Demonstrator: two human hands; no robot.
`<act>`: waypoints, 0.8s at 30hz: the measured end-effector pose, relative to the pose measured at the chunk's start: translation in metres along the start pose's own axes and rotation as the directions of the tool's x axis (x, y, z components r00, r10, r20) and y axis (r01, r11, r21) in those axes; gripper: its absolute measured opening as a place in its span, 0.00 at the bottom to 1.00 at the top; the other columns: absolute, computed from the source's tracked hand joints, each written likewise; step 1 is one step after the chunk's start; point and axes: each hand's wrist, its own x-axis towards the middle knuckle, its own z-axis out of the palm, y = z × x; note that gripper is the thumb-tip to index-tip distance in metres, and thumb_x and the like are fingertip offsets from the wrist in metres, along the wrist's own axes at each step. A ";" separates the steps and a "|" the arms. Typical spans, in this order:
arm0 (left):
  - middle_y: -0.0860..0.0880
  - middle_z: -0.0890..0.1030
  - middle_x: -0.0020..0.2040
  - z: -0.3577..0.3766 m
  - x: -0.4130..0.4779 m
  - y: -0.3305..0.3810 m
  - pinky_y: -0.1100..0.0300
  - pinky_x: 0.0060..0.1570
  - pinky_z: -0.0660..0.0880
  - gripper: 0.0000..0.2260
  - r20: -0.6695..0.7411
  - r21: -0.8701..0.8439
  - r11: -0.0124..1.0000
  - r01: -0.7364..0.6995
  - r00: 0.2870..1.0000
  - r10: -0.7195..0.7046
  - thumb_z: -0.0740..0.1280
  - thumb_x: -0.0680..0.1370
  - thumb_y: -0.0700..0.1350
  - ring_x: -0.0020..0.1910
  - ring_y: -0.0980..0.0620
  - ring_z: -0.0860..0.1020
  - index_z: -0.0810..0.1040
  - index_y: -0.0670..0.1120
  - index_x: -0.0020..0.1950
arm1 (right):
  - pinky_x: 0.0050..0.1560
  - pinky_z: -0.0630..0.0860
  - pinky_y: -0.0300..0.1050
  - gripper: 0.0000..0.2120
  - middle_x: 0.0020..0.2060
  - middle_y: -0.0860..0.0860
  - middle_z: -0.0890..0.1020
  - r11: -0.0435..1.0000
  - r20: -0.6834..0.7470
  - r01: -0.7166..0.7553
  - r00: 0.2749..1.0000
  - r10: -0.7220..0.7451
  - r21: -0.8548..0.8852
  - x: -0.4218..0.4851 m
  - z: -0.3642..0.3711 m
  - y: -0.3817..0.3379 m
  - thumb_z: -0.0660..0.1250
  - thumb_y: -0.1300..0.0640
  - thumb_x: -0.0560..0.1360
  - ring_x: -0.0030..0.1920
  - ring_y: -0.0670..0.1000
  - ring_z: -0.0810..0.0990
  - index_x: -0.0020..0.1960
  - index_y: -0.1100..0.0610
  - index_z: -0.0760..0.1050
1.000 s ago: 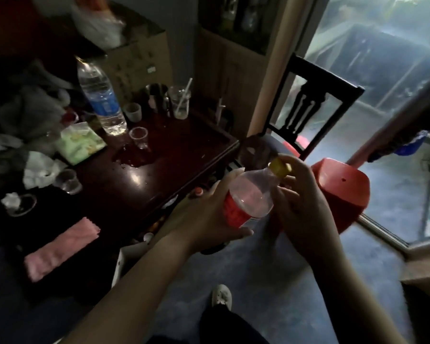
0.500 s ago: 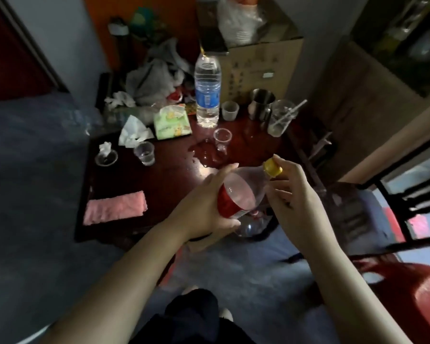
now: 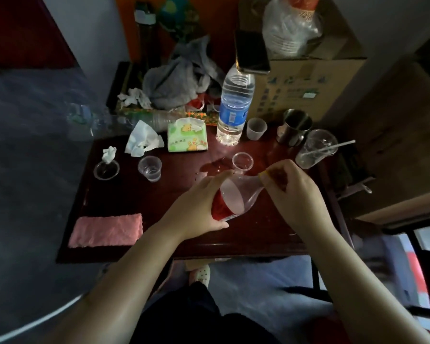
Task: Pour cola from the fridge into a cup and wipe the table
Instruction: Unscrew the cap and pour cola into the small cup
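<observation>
My left hand (image 3: pixel 196 207) grips a cola bottle (image 3: pixel 236 197) with a red label, held tilted over the dark red table (image 3: pixel 258 229), neck pointing right. The fingers of my right hand (image 3: pixel 293 192) pinch the yellow cap (image 3: pixel 263 175) at the bottle's neck. A small clear plastic cup (image 3: pixel 242 162) stands just beyond the bottle, beside a wet puddle (image 3: pixel 212 167) on the tabletop. A folded pink cloth (image 3: pixel 106 230) lies at the table's front left.
A water bottle (image 3: pixel 235 105), white cup (image 3: pixel 256 129), metal mug (image 3: pixel 296 126), tipped plastic cup with straw (image 3: pixel 315 148), tissue pack (image 3: pixel 186 135), another clear cup (image 3: pixel 150 168) and crumpled tissues (image 3: pixel 142 139) crowd the table's back. A cardboard box (image 3: pixel 305 80) stands behind.
The view swung from the chair and doorway to look down on the table. Both hands carried the bottle over the tabletop, near the small clear cup.
</observation>
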 end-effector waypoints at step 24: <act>0.60 0.70 0.66 0.016 0.093 0.049 0.68 0.54 0.72 0.48 0.014 -0.027 0.983 0.181 0.983 -0.181 0.80 0.61 0.52 0.61 0.61 0.71 0.52 0.69 0.70 | 0.39 0.74 0.49 0.11 0.35 0.47 0.81 0.935 0.073 0.188 0.973 -0.218 0.300 0.113 -0.023 0.083 0.69 0.50 0.74 0.37 0.47 0.79 0.42 0.58 0.75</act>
